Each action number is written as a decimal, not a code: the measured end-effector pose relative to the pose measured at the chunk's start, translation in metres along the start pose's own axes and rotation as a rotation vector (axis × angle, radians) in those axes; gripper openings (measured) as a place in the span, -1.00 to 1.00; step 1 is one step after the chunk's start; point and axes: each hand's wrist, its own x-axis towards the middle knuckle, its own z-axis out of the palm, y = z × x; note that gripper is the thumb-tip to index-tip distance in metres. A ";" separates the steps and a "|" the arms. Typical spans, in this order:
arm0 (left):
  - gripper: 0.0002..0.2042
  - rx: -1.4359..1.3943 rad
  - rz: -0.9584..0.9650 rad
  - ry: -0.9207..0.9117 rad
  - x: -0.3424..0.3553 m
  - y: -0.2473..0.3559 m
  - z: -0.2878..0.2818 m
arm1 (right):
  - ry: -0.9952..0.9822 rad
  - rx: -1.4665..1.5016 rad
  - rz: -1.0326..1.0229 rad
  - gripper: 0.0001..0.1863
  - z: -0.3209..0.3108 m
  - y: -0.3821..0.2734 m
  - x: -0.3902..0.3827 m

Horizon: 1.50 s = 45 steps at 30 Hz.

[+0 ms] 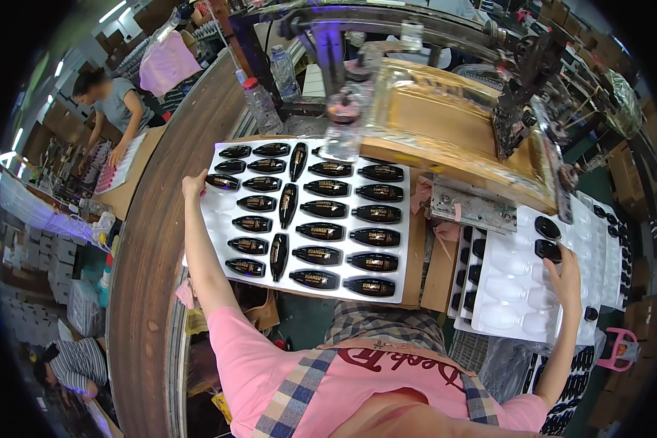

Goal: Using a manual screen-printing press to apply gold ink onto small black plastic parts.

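One grip, the right hand's [565, 274], appears to pinch a black bottle [547, 250] at the right-hand white tray [504, 267]; a light hold on its sides, lifted straight, should spare its glossy face. Whether the left hand [194, 184] grasps anything beside the printed bottles [321, 231] I cannot tell, and the wooden frame [452, 162] overhangs their far row.

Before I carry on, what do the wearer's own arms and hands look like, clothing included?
Both the left hand and right hand are ungloved, with no watch or bracelet visible. The forearms are bare below short, plain pink sleeves. Blue-and-cream checked straps run over the shoulders.
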 end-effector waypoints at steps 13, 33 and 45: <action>-0.79 -0.250 0.752 0.159 -0.115 0.109 0.063 | 0.143 0.470 0.223 -0.48 -0.022 -0.021 -0.009; -0.79 -1.028 0.623 -1.106 -0.301 0.307 0.128 | -0.098 0.556 -0.279 -0.42 0.015 -0.152 0.099; -0.80 -0.823 0.385 -0.046 -0.110 0.062 -0.011 | -0.210 0.481 -0.095 -0.48 0.016 -0.091 0.080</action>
